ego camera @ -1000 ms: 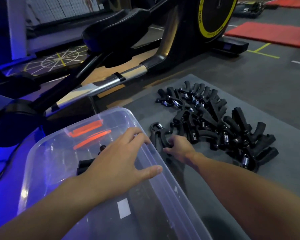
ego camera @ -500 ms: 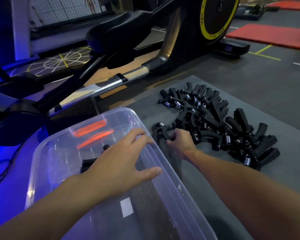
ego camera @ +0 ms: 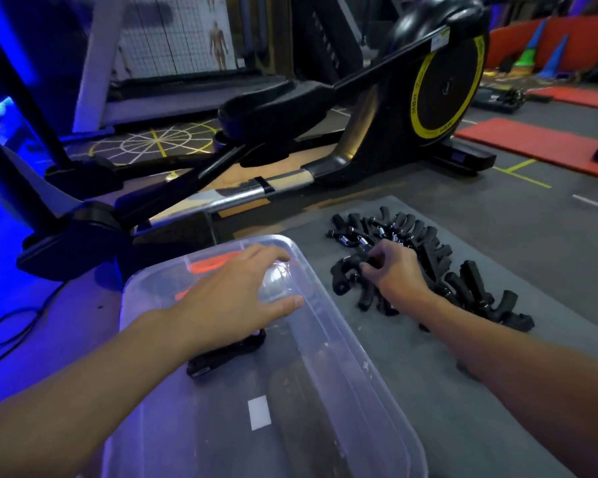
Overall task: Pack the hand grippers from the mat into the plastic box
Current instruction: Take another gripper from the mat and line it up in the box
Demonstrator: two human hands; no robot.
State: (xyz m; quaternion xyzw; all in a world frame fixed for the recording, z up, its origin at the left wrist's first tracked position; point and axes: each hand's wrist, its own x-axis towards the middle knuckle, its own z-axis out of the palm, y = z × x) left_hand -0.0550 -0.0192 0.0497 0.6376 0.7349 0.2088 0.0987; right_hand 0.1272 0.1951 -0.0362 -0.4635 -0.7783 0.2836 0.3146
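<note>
A pile of several black hand grippers (ego camera: pixel 439 263) with metal springs lies on the grey mat (ego camera: pixel 497 391). My right hand (ego camera: pixel 394 270) curls its fingers round one hand gripper (ego camera: pixel 351 270) at the pile's near left edge. The clear plastic box (ego camera: pixel 328 326) stands left of the mat. My left hand (ego camera: pixel 235 301) hovers over the box with fingers spread and holds nothing. Inside the box, one black hand gripper (ego camera: pixel 221 357) lies on the bottom, partly under my left wrist.
A black elliptical trainer (ego camera: pixel 325 108) with a yellow-ringed flywheel (ego camera: pixel 446 88) stands close behind the box and mat. Red mats (ego camera: pixel 532 143) lie at the far right. A black cable (ego camera: pixel 11 329) runs over the blue-lit floor at left.
My right hand has closed on a hand gripper at the pile's edge and lifted it slightly. My left hand stays over the box. The camera view has tilted up.
</note>
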